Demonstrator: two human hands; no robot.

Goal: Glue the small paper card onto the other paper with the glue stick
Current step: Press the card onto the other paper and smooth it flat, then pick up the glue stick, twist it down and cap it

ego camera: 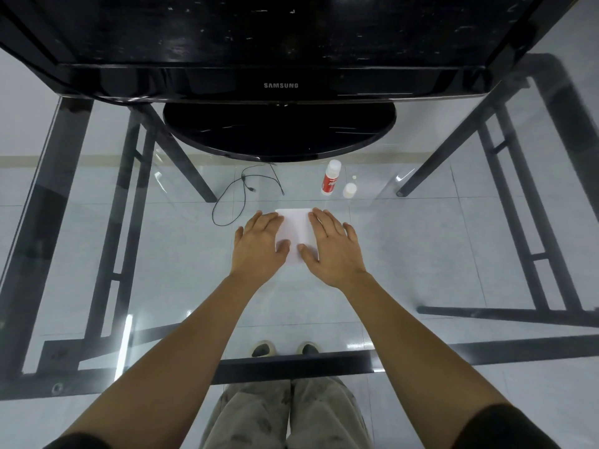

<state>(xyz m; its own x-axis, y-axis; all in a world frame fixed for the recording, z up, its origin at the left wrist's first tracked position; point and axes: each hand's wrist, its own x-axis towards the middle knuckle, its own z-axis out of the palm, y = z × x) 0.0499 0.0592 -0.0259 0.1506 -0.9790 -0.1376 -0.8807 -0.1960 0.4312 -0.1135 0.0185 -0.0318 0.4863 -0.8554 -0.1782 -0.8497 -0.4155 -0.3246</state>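
Note:
A white paper (295, 229) lies flat on the glass table (421, 241) in front of me. My left hand (261, 244) presses on its left side with straight fingers, and my right hand (329, 246) presses on its right side the same way. Only one white sheet shows between the hands; I cannot tell the small card from the other paper. The glue stick (330, 182), red and white, stands upright behind the paper to the right. Its white cap (349, 190) stands beside it.
A black television on a round stand (278, 131) fills the far side of the table. A thin black cable (241, 192) loops behind and left of the paper. Dark table legs and the tiled floor show through the glass.

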